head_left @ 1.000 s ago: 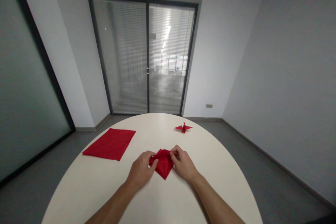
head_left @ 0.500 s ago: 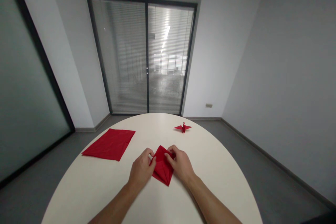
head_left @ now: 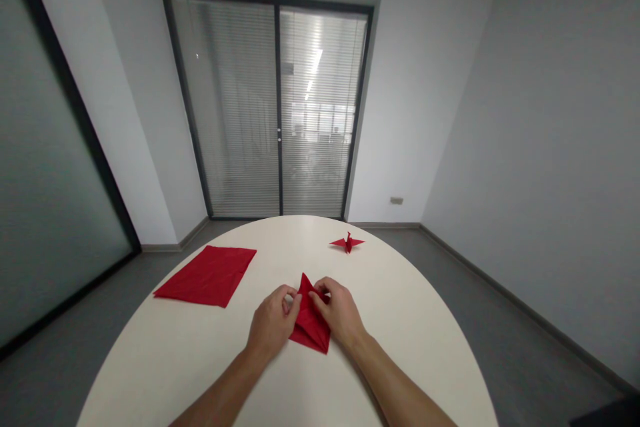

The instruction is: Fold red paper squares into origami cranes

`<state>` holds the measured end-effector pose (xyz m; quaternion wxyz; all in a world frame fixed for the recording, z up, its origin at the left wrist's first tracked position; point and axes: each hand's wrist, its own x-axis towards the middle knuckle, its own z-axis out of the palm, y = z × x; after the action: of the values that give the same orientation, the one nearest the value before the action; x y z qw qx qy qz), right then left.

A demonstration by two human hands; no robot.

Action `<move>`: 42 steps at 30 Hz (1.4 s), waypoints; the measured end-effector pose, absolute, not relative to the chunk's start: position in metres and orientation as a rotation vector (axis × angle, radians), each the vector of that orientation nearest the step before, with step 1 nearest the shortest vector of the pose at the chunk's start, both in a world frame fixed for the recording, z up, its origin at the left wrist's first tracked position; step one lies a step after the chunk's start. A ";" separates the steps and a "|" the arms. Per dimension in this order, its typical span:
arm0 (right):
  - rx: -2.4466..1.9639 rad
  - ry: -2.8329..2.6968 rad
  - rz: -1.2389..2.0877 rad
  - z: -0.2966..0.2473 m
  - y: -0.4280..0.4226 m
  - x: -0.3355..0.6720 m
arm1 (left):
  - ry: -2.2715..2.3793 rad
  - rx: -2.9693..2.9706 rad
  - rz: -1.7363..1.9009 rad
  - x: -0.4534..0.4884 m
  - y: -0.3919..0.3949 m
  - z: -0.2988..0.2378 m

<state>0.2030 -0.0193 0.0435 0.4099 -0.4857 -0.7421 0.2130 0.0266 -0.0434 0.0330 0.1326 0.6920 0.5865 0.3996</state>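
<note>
Hands slightly apart: left hand [head_left: 273, 320] and right hand [head_left: 342, 311] each pinch an edge of the folded paper [head_left: 311, 324] between them, seemingly to steady its layers evenly. A round, pale counter [head_left: 410, 327] lies beneath. At its left rests a flat red sheet [head_left: 207, 277], probably there to leave working room. The folded paper, central, is red, creased and pointed at its far tip. Smallest, a red paper crane [head_left: 349, 244] sits beyond.
</note>
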 end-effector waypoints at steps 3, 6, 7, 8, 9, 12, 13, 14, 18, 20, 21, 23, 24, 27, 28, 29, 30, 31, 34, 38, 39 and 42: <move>-1.192 -1.881 0.571 0.045 -0.021 0.203 | 1.683 1.945 1.188 0.025 -0.041 0.030; -1.170 -1.883 0.606 0.045 -0.023 0.203 | 1.627 1.861 1.204 0.023 -0.037 0.027; -1.167 -1.882 0.616 0.045 -0.023 0.203 | 1.606 1.832 1.206 0.023 -0.036 0.027; -1.163 -1.886 0.623 0.045 -0.024 0.203 | 1.588 1.805 1.211 0.022 -0.035 0.027; -1.157 -1.895 0.626 0.044 -0.025 0.203 | 1.572 1.779 1.222 0.021 -0.035 0.028; -1.126 -1.947 0.627 0.044 -0.028 0.202 | 1.529 1.728 1.297 0.018 -0.032 0.028; -1.115 -1.962 0.630 0.044 -0.030 0.202 | 1.516 1.716 1.327 0.017 -0.031 0.027; -1.104 -1.974 0.637 0.045 -0.032 0.202 | 1.502 1.704 1.352 0.015 -0.030 0.026; -1.025 -2.071 0.645 0.049 -0.039 0.199 | 1.463 1.645 1.364 0.011 -0.026 0.019; -1.002 -2.147 0.623 0.050 -0.042 0.198 | 1.445 1.628 1.357 0.011 -0.025 0.017; -1.003 -2.176 0.613 0.051 -0.042 0.197 | 1.440 1.630 1.359 0.010 -0.025 0.017; -1.008 -2.207 0.603 0.051 -0.043 0.196 | 1.440 1.659 1.358 0.009 -0.026 0.019; -1.007 -2.215 0.602 0.052 -0.043 0.197 | 1.440 1.693 1.354 0.008 -0.026 0.020; -0.990 -2.236 0.618 0.056 -0.041 0.201 | 1.410 1.890 1.342 0.002 -0.028 0.027; -0.980 -2.249 0.627 0.058 -0.041 0.204 | 1.385 1.979 1.331 -0.001 -0.028 0.029; -0.968 -2.266 0.636 0.060 -0.040 0.207 | 1.365 2.063 1.301 -0.003 -0.028 0.030; -0.955 -2.285 0.643 0.063 -0.040 0.211 | 1.357 2.130 1.266 -0.006 -0.028 0.032; -0.941 -2.302 0.649 0.065 -0.039 0.215 | 1.364 2.172 1.231 -0.008 -0.029 0.033; -0.908 -2.344 0.677 0.070 -0.038 0.226 | 1.389 2.245 1.152 -0.011 -0.032 0.039; -0.903 -2.372 0.723 0.072 -0.035 0.238 | 1.343 2.298 1.054 -0.013 -0.036 0.046; -0.917 -2.371 0.732 0.071 -0.034 0.240 | 1.338 2.298 1.041 -0.014 -0.036 0.048; -0.991 -2.358 0.746 0.070 -0.030 0.245 | 1.326 2.267 1.047 -0.016 -0.034 0.048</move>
<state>0.2447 -0.0303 0.0700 0.2364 -0.3615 -0.8599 0.2721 -0.0155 -0.0343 0.0476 0.1565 0.7919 0.4632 0.3658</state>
